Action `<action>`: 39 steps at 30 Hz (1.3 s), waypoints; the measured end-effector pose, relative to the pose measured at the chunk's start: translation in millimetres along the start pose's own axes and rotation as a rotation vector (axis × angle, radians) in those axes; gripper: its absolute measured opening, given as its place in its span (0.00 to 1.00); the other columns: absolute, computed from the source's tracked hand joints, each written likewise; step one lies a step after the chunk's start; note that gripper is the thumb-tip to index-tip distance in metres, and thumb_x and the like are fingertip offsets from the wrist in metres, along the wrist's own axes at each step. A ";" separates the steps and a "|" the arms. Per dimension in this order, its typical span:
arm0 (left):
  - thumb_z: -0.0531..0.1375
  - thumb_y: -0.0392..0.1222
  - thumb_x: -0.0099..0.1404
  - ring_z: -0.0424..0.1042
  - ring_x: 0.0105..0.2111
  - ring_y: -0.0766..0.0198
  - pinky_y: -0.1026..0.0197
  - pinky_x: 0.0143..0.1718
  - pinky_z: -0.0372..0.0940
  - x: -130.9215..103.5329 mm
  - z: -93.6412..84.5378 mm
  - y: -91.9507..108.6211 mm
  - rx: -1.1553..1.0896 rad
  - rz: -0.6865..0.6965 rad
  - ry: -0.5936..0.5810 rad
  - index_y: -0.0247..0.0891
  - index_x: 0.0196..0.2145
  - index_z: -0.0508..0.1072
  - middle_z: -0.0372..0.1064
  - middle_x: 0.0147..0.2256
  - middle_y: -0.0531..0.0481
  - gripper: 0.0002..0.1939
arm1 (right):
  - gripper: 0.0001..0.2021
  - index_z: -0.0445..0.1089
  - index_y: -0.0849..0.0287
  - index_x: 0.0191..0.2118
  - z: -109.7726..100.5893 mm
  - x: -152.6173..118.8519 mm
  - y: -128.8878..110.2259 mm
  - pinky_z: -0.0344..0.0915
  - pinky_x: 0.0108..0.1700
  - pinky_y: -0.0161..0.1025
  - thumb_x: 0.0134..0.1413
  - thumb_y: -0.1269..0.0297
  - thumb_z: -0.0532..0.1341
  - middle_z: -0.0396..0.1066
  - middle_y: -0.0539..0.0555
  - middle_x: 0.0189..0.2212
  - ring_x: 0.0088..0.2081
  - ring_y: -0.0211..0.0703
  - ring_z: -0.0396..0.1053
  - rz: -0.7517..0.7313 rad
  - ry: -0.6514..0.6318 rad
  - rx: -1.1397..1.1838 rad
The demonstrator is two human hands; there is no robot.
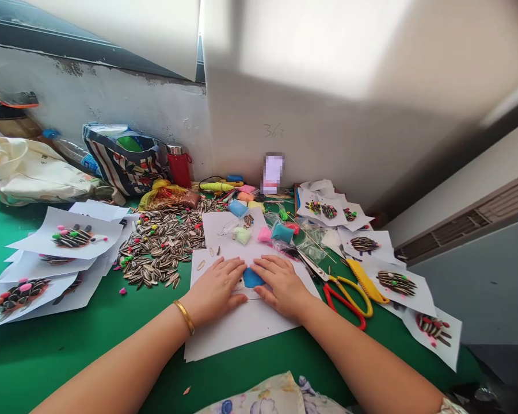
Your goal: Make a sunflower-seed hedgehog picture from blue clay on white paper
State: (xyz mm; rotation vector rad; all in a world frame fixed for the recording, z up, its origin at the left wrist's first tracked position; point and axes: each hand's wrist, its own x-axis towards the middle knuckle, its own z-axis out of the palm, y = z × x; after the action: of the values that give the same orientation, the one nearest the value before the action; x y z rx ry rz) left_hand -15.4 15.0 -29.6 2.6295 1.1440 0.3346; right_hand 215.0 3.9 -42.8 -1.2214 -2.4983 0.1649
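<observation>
A flattened patch of blue modelling clay [253, 278] lies on white paper [237, 333] in front of me. My left hand [218, 289] rests flat at its left side, fingers stretched out. From the right, my right hand [281, 286] lies with its fingers extended over the clay's edge. Both hands are palm down, and their fingertips nearly meet above the blue patch. What lies beneath the palms is hidden. Two or three loose sunflower seeds [201, 265] sit on the paper beyond my left hand.
Left of the paper spreads a heap of sunflower seeds [159, 247]. Scissors [328, 276] and a yellow cutter [365, 282] lie at the right. Bagged coloured clay [282, 232] is behind the hands. Sheets with seed pictures [75, 238] flank both sides. A red bottle [179, 165] stands at the back.
</observation>
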 end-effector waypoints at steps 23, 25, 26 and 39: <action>0.58 0.51 0.65 0.56 0.63 0.48 0.41 0.64 0.47 -0.9 3.8 1.5 0.110 0.020 -0.032 0.43 0.63 0.60 0.59 0.62 0.40 0.31 | 0.22 0.65 0.48 0.60 -1.4 -3.4 6.2 0.51 0.61 0.60 0.64 0.50 0.53 0.56 0.55 0.65 0.65 0.58 0.51 0.099 -0.045 -0.094; 0.58 0.51 0.65 0.56 0.63 0.49 0.41 0.64 0.47 -0.8 3.9 2.3 0.119 0.017 -0.032 0.43 0.63 0.60 0.59 0.62 0.40 0.31 | 0.22 0.65 0.50 0.61 -1.8 -3.1 7.9 0.52 0.61 0.58 0.65 0.50 0.52 0.57 0.55 0.65 0.65 0.57 0.51 0.118 -0.028 -0.071; 0.57 0.51 0.65 0.56 0.63 0.49 0.42 0.64 0.47 -0.9 3.7 2.5 0.122 0.016 -0.032 0.43 0.63 0.60 0.59 0.62 0.41 0.31 | 0.23 0.64 0.51 0.61 -2.3 -3.4 8.8 0.52 0.61 0.58 0.65 0.50 0.52 0.57 0.56 0.65 0.65 0.57 0.51 0.124 -0.017 -0.063; 0.57 0.50 0.65 0.56 0.63 0.49 0.42 0.64 0.46 -1.2 2.1 4.1 0.134 0.014 -0.034 0.43 0.63 0.60 0.59 0.61 0.41 0.31 | 0.18 0.69 0.50 0.56 -7.0 -8.1 10.7 0.52 0.58 0.57 0.65 0.54 0.54 0.61 0.56 0.63 0.64 0.57 0.54 0.060 0.034 -0.166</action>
State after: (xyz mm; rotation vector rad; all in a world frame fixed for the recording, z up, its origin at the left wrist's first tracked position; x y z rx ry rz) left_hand -12.7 11.2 -30.4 2.7478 1.1760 0.2221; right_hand 230.0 3.9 -41.1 -1.3534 -2.4884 -0.0495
